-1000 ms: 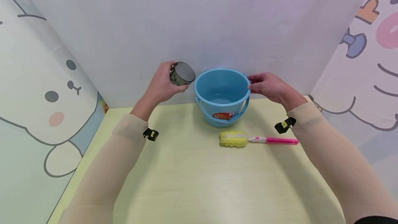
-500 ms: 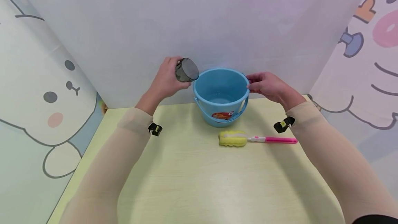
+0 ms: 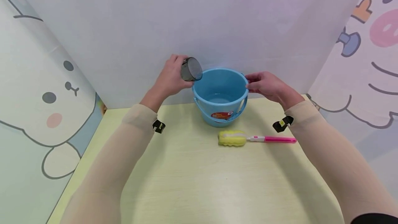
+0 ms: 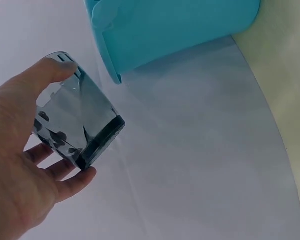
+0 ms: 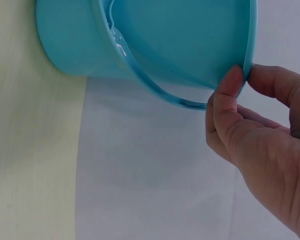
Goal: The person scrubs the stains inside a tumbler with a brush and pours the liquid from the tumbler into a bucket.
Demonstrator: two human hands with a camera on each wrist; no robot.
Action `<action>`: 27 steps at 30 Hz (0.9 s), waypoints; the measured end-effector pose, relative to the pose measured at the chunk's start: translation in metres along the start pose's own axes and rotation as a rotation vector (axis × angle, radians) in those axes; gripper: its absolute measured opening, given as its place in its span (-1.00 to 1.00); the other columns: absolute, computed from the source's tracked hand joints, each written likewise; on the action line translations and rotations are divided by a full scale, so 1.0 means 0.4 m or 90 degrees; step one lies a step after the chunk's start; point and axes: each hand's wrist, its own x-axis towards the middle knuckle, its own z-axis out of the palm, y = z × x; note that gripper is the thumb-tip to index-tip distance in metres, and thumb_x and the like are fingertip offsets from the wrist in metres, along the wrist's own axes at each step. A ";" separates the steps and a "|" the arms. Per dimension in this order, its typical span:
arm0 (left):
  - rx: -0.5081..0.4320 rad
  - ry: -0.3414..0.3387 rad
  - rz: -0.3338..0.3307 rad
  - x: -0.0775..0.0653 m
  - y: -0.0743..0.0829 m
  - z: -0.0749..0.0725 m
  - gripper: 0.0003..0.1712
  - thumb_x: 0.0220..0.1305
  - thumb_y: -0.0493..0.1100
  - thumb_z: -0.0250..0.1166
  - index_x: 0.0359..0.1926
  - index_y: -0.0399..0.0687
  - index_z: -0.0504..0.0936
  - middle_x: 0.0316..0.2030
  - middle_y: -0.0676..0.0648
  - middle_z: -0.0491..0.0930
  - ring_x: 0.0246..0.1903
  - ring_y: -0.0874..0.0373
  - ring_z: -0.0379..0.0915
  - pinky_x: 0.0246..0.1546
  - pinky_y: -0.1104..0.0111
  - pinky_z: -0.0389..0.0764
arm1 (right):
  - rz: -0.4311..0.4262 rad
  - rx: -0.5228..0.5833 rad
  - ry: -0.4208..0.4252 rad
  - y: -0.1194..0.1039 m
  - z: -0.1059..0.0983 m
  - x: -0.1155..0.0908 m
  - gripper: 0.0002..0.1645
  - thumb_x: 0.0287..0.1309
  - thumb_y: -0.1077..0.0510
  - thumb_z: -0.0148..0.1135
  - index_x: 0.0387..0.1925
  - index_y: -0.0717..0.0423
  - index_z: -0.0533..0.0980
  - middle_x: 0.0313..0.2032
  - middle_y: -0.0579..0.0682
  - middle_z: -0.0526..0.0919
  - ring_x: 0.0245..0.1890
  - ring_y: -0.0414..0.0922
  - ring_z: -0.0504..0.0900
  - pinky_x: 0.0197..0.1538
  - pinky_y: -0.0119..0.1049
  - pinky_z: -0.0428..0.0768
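Note:
A dark see-through cup [image 3: 191, 69] is in my left hand [image 3: 171, 76], tipped over with its mouth toward the blue bucket [image 3: 214, 111]. In the head view the cup's lip overlaps the bucket's left rim. The left wrist view shows thumb and fingers curled around the cup's wall, its thick base [image 4: 104, 142] turned away from the bucket. My right hand [image 3: 266, 85] pinches the bucket's right rim, with thumb and fingers on either side of it in the right wrist view. A little clear liquid shows at the bucket's bottom, and its handle [image 5: 160, 92] hangs down in front.
A sponge brush [image 3: 232, 138] with a yellow head and pink handle lies on the pale wooden table [image 3: 211, 182] in front of the bucket. Behind the bucket rises a white wall [image 3: 199, 20]. Cartoon-printed panels [image 3: 28, 78] stand at both sides.
My left hand has moved right and slightly up, bringing the cup to the bucket's rim and tipping it further. My right hand keeps its place on the rim.

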 end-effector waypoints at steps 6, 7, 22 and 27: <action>0.013 -0.005 0.020 0.007 0.015 0.003 0.04 0.17 -0.04 0.64 0.55 -0.12 0.29 0.37 -0.22 0.31 0.34 -0.20 0.25 0.25 -0.01 0.54 | -0.001 0.003 0.002 -0.001 0.003 0.000 -0.32 0.59 0.30 0.12 0.60 0.31 0.18 0.42 0.32 0.39 0.35 0.28 0.48 0.29 -0.11 0.60; 0.017 -0.005 0.024 0.008 0.017 0.004 0.03 0.17 -0.04 0.64 0.55 -0.11 0.30 0.36 -0.22 0.31 0.33 -0.19 0.25 0.25 -0.01 0.54 | -0.001 0.003 0.003 -0.001 0.003 0.000 -0.32 0.59 0.31 0.12 0.60 0.31 0.19 0.42 0.32 0.40 0.35 0.29 0.48 0.29 -0.11 0.61; 0.072 -0.005 0.065 0.014 0.043 0.011 -0.01 0.17 -0.04 0.64 0.52 -0.07 0.32 0.32 -0.21 0.32 0.32 -0.23 0.24 0.24 -0.07 0.51 | 0.003 0.001 0.005 0.002 0.004 0.004 -0.32 0.58 0.30 0.14 0.60 0.29 0.20 0.42 0.30 0.41 0.33 0.28 0.49 0.22 -0.19 0.66; 0.087 -0.015 0.069 0.017 0.053 0.009 0.00 0.18 0.00 0.63 0.53 -0.06 0.31 0.33 -0.22 0.31 0.33 -0.24 0.24 0.26 -0.09 0.48 | 0.004 0.001 0.004 0.001 0.003 0.003 -0.30 0.58 0.30 0.14 0.60 0.29 0.19 0.42 0.30 0.41 0.34 0.28 0.49 0.21 -0.21 0.67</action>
